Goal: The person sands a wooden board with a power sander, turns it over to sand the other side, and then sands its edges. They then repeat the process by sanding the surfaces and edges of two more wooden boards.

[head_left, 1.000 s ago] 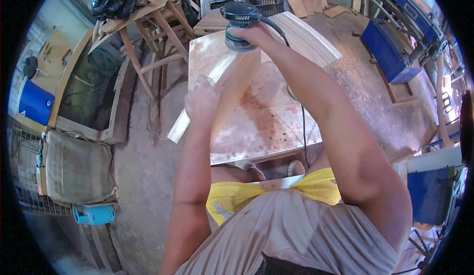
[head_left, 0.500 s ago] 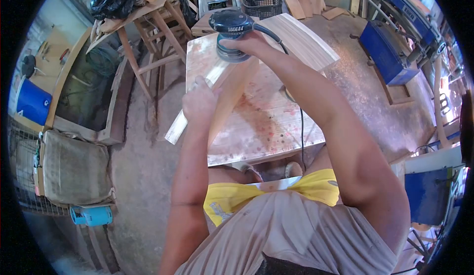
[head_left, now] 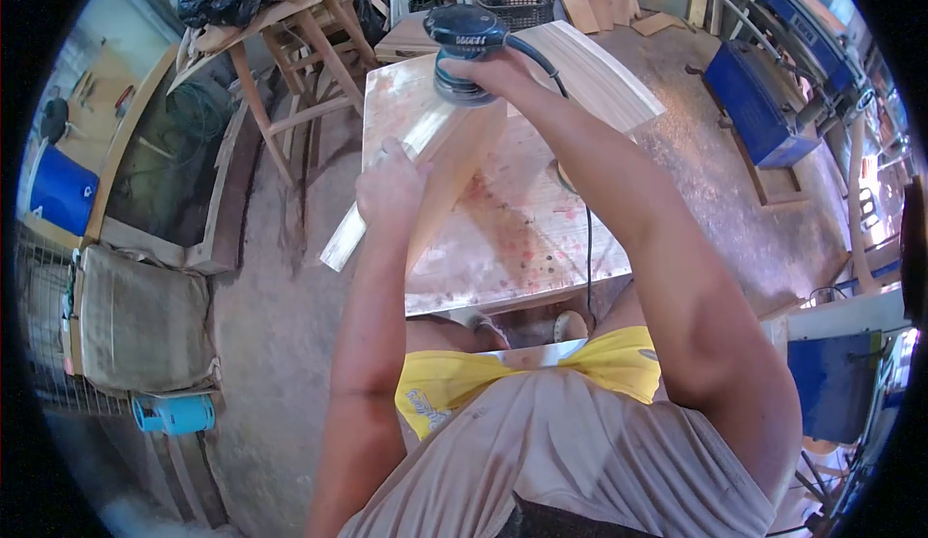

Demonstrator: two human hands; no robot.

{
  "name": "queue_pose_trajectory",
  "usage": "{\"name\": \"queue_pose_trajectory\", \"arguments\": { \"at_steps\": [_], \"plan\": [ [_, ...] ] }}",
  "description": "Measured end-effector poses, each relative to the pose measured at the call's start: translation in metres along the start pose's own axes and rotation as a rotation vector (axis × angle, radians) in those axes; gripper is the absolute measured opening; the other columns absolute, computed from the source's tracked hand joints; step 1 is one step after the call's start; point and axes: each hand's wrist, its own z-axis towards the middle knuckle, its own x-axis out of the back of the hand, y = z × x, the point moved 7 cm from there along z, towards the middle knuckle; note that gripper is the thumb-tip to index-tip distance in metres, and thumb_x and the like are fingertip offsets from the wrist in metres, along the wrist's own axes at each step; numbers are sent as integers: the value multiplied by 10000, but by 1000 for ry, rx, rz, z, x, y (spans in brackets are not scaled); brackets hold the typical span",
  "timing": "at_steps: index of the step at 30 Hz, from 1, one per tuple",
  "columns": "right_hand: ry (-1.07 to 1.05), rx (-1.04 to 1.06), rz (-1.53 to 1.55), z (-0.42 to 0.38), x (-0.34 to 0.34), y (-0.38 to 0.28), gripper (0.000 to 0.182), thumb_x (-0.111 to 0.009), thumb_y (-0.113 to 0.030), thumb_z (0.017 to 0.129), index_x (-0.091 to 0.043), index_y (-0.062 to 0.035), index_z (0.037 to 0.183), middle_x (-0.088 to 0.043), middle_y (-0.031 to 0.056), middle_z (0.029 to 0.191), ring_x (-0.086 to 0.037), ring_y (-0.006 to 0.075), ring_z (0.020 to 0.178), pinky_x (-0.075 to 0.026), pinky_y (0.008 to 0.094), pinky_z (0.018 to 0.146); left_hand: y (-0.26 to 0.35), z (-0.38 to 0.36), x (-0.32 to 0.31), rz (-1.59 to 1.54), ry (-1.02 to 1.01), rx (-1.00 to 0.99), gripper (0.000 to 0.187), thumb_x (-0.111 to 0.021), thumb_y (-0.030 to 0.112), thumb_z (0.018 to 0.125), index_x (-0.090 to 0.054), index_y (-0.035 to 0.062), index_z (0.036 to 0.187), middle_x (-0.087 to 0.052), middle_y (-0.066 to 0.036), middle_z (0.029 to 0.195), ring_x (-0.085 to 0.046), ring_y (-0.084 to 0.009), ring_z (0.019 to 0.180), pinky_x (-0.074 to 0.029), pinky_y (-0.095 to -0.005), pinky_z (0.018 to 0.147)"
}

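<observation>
Long pale wood board (head_left: 440, 166) lies on stained wooden bench (head_left: 527, 238) w/ round blue sander (head_left: 462, 45) on its far end; black plastic basket (head_left: 528, 1) behind bench.

The right arm runs from the lower right of the frame up toward the top centre, elbow slightly bent, forearm stretched out long. Its right hand (head_left: 493, 72) sits at the top centre, fingers curled down in a closed grip. The left arm rises from the bottom centre, nearly straight, to the left hand (head_left: 390, 190) in the middle left of the frame, fingers folded in a clamped hold, knuckles facing the camera.
</observation>
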Motion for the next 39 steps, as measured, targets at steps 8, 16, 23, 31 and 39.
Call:
{"name": "queue_pose_trajectory", "arguments": {
  "at_steps": [8, 16, 23, 31, 39],
  "plan": [
    [70, 126, -70, -5, -2, -5, 580, -760, -484, 669, -654, -141, 1125, -675, 62, 1098, -625, 187, 1003, -456, 313, 914, 2, -1, 4, -40, -24, 15, 516, -670, 443, 805, -496, 8, 1021, -663, -175, 932, -666, -311, 865, -533, -401, 738],
    [30, 165, 79, -19, -16, -12, 554, -754, -478, 679, -662, -134, 1104, -682, 56, 1077, -625, 171, 992, -465, 308, 893, 1, 2, -2, -31, -5, 8, 511, -669, 435, 806, -499, 9, 1030, -663, -179, 928, -666, -320, 850, -532, -409, 741],
    [1, 146, 63, -16, -18, -16, 633, -768, -512, 673, -635, -116, 1149, -667, 86, 1099, -615, 178, 1032, -475, 312, 897, 0, 0, 1, -52, 24, 8, 518, -698, 413, 781, -498, 6, 1031, -661, -186, 918, -663, -333, 851, -527, -418, 746],
    [32, 54, 67, 1, -24, 3, 602, -782, -461, 669, -640, -117, 1142, -673, 77, 1081, -630, 194, 1000, -471, 318, 896, 0, 0, 0, 20, 16, -23, 517, -705, 421, 772, -487, 39, 1043, -670, -135, 930, -681, -266, 852, -555, -363, 713],
    [76, 25, 173, -11, -13, -11, 578, -785, -448, 671, -656, -91, 1106, -684, 80, 1047, -647, 171, 939, -487, 304, 862, -1, -1, 3, -67, 33, -16, 527, -727, 394, 759, -490, 21, 1047, -670, -186, 929, -669, -329, 856, -538, -410, 737]
  ]
}}
